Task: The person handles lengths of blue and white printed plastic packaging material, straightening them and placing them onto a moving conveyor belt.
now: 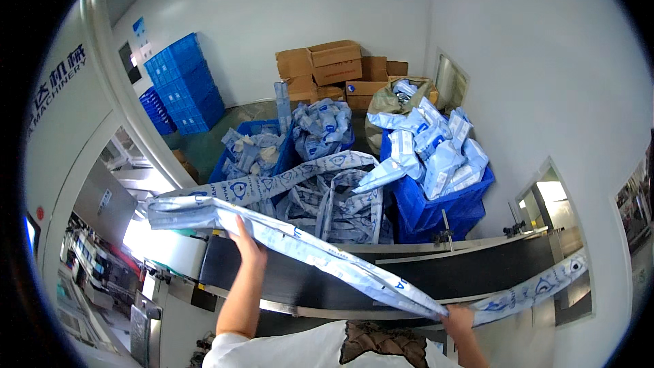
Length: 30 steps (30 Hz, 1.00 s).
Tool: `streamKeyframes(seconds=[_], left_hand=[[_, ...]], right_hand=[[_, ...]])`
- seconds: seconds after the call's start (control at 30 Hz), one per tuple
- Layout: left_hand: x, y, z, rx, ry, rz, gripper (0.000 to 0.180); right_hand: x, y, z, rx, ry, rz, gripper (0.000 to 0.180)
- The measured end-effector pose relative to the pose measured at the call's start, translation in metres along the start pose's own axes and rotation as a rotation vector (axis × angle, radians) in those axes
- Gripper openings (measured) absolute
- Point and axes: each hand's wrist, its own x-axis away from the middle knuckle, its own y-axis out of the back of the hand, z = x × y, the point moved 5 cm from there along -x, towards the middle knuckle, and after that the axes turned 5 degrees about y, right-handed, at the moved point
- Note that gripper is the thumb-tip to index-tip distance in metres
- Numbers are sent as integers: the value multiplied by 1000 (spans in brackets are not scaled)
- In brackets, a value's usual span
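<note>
Hands [251, 249] [459, 319] hold film [327, 253] above the conveyor [470, 276], loaded blue bins [436, 217] beyond.

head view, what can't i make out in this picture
All in the head view:
Some fingers of the left hand: hidden by the film strip.
Inside of the blue crate on the right: covered by heaped packets.
Right forearm: cut off by the lower edge.
Fine print on the packets: too small.
</note>
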Motion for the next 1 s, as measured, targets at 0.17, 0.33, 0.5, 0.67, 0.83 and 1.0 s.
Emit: streamKeyframes(seconds=[0.17,0.33,0.5,0.67,0.83,1.0], left_hand=[[-53,-54,-84,-118,-489,-146,93],[-83,-199,-44,-909,-883,-55,70],[-88,-212,223,-1303,-39,1060,54],[-16,-117,286,-710,84,465,51],[146,-67,189,-510,475,1121,40],[204,-61,146,-237,346,1134,55]], right_hand=[[-6,30,41,-93,70,-64,32],[-34,51,69,-215,29,-247,30],[-44,91,92,-440,84,-478,22],[-61,66,104,-754,-14,-441,27],[-77,62,128,-878,-26,-425,31],[-95,70,169,-943,108,-339,35]])
